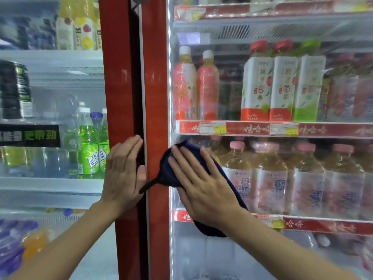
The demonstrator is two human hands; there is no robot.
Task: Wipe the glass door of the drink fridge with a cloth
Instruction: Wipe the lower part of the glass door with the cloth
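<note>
Ideally the right hand (pixel 203 184), fingers spread flat on the cloth (pixel 193 152), presses evenly across the glass door (pixel 262 249) while the left hand (pixel 123 174), fingers straight, steadies the red frame (pixel 155 87)

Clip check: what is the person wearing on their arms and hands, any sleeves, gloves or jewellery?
Nothing visible. The left hand and right hand are ungloved, with no rings. The left forearm and right forearm are bare to the frame edge: no sleeves, watch or bracelet in view.
</note>
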